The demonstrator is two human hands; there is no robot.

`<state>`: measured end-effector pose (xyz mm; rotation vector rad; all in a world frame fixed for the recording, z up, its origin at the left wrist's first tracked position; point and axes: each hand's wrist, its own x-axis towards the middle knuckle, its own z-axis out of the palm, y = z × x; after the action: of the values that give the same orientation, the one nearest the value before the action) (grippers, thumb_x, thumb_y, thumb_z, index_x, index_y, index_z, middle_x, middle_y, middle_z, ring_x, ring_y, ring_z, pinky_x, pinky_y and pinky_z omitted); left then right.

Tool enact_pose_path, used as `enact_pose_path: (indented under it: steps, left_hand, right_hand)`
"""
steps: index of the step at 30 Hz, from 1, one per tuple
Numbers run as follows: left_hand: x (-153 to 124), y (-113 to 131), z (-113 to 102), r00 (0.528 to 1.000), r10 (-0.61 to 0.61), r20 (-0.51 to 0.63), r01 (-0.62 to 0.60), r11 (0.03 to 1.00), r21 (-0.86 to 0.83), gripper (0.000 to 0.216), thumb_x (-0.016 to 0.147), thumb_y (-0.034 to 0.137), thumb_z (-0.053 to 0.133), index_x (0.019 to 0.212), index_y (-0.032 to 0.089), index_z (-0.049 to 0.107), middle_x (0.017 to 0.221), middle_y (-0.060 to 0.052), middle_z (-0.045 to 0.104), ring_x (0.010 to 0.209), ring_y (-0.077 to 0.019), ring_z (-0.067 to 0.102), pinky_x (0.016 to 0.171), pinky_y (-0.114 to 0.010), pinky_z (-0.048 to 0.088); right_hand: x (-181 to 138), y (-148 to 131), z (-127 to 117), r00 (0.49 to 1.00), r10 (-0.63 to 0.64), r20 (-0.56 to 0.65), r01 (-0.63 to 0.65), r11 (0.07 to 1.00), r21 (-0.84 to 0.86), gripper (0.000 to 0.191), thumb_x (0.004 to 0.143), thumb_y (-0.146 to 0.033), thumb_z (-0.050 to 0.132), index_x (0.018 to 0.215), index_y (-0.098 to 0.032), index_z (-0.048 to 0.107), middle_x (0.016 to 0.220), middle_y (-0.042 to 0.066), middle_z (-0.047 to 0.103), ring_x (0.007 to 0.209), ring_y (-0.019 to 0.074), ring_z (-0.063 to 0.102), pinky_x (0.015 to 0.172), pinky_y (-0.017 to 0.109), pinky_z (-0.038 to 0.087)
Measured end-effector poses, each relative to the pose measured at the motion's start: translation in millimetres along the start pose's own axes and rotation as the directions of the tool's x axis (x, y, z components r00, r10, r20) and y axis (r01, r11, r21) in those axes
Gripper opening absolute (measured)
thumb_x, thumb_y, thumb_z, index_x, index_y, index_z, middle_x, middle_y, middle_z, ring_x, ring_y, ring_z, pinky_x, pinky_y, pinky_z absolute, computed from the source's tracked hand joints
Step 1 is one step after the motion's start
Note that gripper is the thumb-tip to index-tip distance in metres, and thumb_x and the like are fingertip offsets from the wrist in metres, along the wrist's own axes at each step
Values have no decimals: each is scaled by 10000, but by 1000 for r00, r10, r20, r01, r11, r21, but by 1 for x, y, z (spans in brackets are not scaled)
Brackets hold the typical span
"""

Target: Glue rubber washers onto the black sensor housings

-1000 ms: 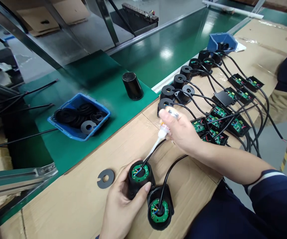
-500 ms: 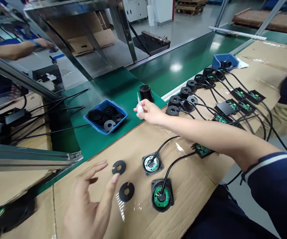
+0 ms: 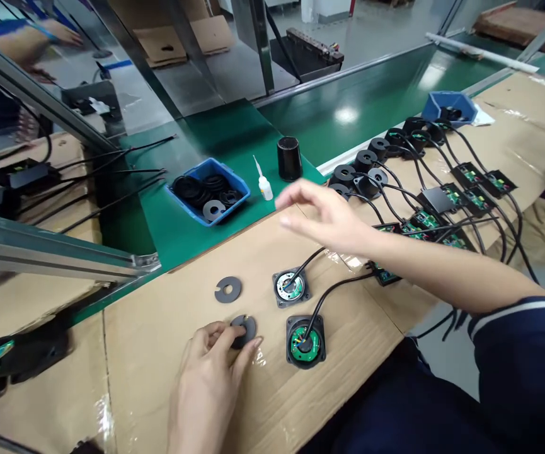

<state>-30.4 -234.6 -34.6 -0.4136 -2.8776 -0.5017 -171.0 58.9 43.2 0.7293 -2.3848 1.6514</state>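
My left hand (image 3: 208, 372) has its fingers and thumb closed on the edge of a black slotted washer (image 3: 248, 329) on the cardboard. A second slotted washer (image 3: 228, 289) lies flat just beyond it. My right hand (image 3: 322, 214) is in the air with fingers apart and nothing in them. A small white dropper bottle (image 3: 265, 188) with a thin nozzle stands upright on the green mat, beyond my right hand's fingertips. Two square black housings sit to the right of the washers: one with a silvery-white ring (image 3: 291, 286), a nearer one with a green circuit board (image 3: 306, 343), both with black cables.
A blue bin (image 3: 241, 180) of black rings and a black cup-like container (image 3: 290, 159) stand on the green mat. Several black round housings (image 3: 365, 161) and cabled circuit boxes (image 3: 437, 200) line the right side. A metal frame post (image 3: 64, 252) is at left.
My right hand has let go of the dropper bottle, now standing on the mat, and drawn back with fingers apart. My left hand has come down and taken hold of the nearer washer.
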Motion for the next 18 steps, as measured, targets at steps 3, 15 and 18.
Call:
enact_pose_path:
  steps: [3, 15, 18]
  left_hand:
    - [1, 2, -4, 998, 2, 59, 5, 993, -119, 300, 950, 547, 582, 951, 257, 659, 1111, -93, 705, 975, -264, 699, 845, -395, 565]
    - [3, 82, 4, 994, 53, 91, 18, 769, -639, 461, 844, 349, 774, 874, 276, 319, 1131, -80, 736, 1054, -219, 749, 788, -306, 588]
    - [-8, 91, 8, 995, -102, 18, 94, 812, -576, 491, 825, 384, 799, 879, 272, 323, 1134, -88, 725, 1030, -212, 751, 769, -291, 573]
  right_hand:
    - [-63, -26, -12, 967, -76, 244, 109, 986, -125, 162, 968, -316, 699, 1048, -176, 688, 1033, 50, 751, 1009, 174, 669, 960, 346, 493]
    - [-116, -11, 9, 958, -124, 259, 164, 976, -142, 204, 990, -350, 676, 960, -151, 711, 820, 29, 697, 767, 140, 619, 772, 287, 486]
    - [-124, -15, 9, 938, -257, 235, 300, 938, -172, 164, 971, -315, 705, 940, -155, 701, 789, 18, 690, 738, 136, 578, 752, 295, 456]
